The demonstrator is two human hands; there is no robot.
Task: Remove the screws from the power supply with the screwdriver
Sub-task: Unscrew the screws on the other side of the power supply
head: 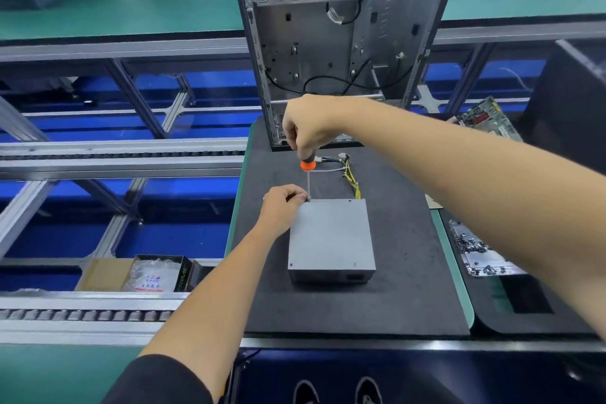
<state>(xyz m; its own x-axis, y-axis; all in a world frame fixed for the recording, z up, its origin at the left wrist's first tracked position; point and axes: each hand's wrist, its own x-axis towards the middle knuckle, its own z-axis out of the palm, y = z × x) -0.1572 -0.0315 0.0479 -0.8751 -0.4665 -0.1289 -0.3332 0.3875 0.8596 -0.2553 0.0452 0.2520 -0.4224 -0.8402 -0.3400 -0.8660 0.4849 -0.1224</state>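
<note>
A grey power supply (331,238) lies flat on the dark mat (403,289), its yellow and black cable bundle (351,179) trailing off the far side. My right hand (310,128) grips the handle of an orange-collared screwdriver (308,169), held upright with its tip at the box's far left corner. My left hand (283,207) sits at that same corner, its fingertips pinching around the shaft's tip. The screw itself is hidden by those fingers. Small screw holes show at the box's near corners.
An open, empty computer case (341,52) stands upright at the mat's far edge. A circuit board (488,120) lies at the right, with a tray of loose screws (475,249) nearer. Conveyor rails (114,154) run at the left, with a cardboard box (144,274) below them.
</note>
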